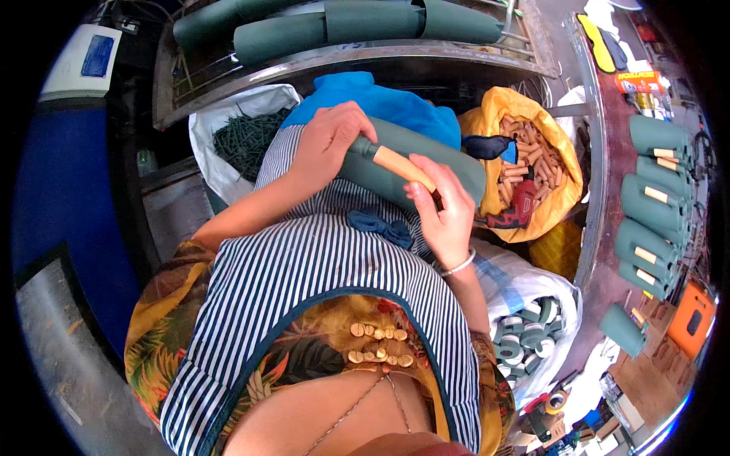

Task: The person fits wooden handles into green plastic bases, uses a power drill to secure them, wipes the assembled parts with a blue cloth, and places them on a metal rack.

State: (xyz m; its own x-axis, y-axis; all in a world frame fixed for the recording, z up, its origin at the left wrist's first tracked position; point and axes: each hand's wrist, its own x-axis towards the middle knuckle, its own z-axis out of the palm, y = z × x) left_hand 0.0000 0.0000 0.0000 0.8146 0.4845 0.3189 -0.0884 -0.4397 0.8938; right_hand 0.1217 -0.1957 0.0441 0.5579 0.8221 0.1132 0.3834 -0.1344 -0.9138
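Note:
A dark green cylindrical body [456,171] lies across my lap, over a blue cloth [365,95] and my striped apron. A pale wooden handle [403,166] is at its near side. My right hand [445,201] pinches the handle's right end between thumb and fingers. My left hand [334,137] is closed at the handle's other end, its fingertips on a short dark green end piece [363,146] that meets the wood. The left palm and part of the cylinder under it are hidden.
A yellow sack [572,178] holds wooden handles and a red power tool [523,199]. White sacks hold thin green rods [247,140] and round green-and-white pieces [525,334]. Large green cylinders [372,23] lie on a metal rack ahead. Green vessels with handles [650,201] line the right bench.

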